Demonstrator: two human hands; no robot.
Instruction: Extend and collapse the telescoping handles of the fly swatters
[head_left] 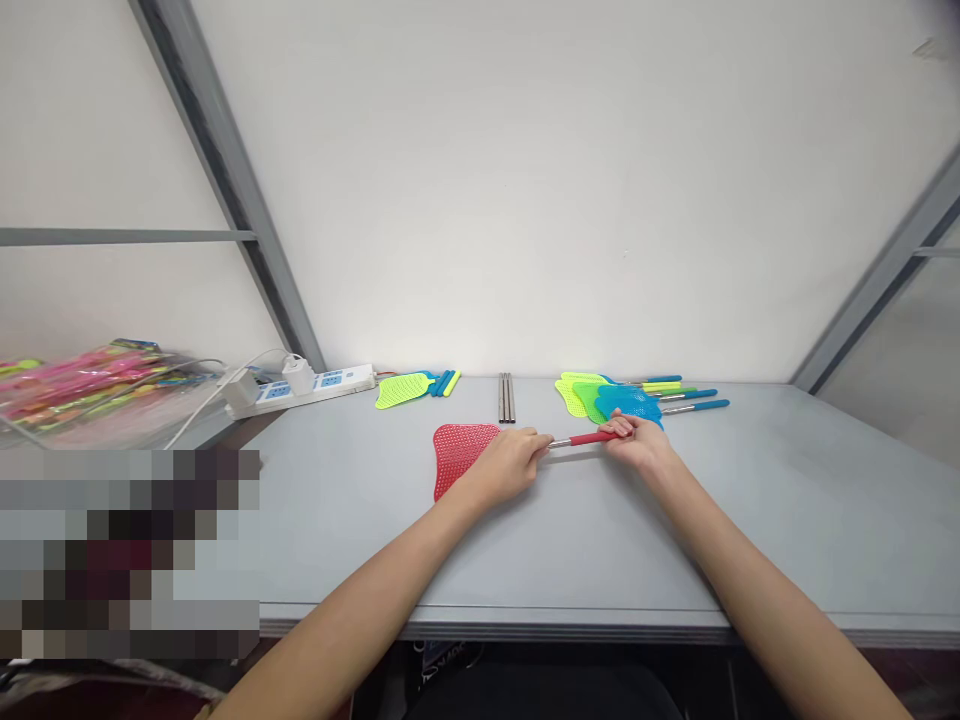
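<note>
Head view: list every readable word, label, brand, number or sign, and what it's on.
"NADO", last letter uncertain: white print on the dark item at bottom centre.
Pink-and-yellow bundle in clear plastic, left: any print too blurred to read.
White rectangular power strip with blue sockets: nothing legible.
Red perforated flyswatter: no text visible.

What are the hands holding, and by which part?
A red, perforated plastic fly swatter: the left hand holds it by the silver metal rod near its wide head, the right hand by the end of its red grip.
</note>
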